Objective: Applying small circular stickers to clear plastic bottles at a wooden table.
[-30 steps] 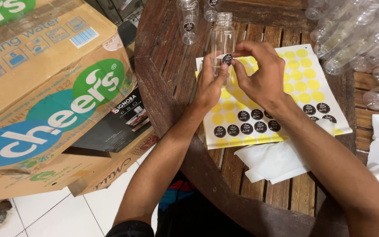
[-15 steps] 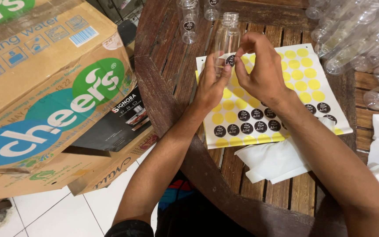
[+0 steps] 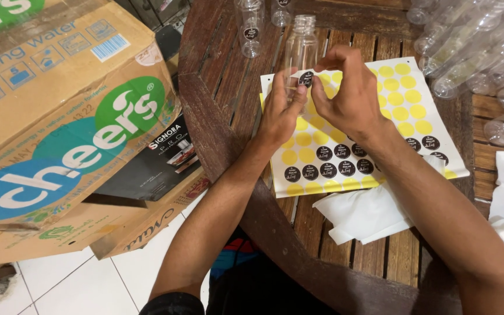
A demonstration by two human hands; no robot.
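A slatted wooden table (image 3: 228,76) carries a yellow sticker sheet (image 3: 403,99), white tissue (image 3: 366,213) and clear bottles (image 3: 468,35).

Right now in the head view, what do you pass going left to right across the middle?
Large cardboard box → black carton → wooden table rim → left hand → clear bottle → right hand → pile of clear bottles.

Even, fairly bright indoor light falls from above, with soft, short shadows under the forearms on the dark slatted wooden desk (image 3: 228,87). White glints streak the pile of clear plastic bottles (image 3: 473,52) at the upper right. The yellow-and-white sticker sheet (image 3: 403,93) looks crisp. Focus holds across the frame; the edges bend slightly.
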